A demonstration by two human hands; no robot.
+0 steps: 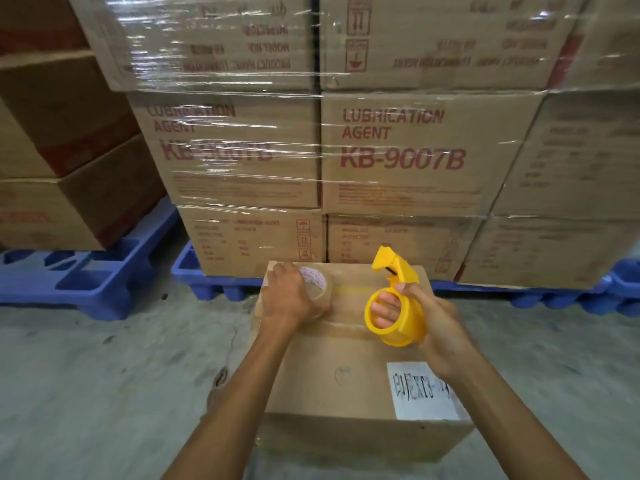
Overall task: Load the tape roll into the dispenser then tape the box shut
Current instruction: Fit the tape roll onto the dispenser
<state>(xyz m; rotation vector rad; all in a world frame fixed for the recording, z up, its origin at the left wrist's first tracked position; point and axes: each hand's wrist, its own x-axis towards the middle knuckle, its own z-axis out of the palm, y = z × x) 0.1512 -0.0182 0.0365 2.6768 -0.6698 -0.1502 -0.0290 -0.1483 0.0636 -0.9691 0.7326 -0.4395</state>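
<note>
A brown cardboard box (332,368) stands on the floor in front of me, its top flaps down and a white label at its near right corner. My left hand (289,299) grips a clear tape roll (317,284) that rests on the box's far left part. My right hand (420,315) holds a yellow tape dispenser (393,303) above the box top, with fingers through its empty ring and its cutter end pointing up and away. Roll and dispenser are apart.
Shrink-wrapped cartons (398,150) marked "LUBRICATION AGENT" are stacked on blue plastic pallets (93,271) right behind the box. More cartons (69,188) stand at the left. Grey concrete floor (104,393) lies on both sides of the box.
</note>
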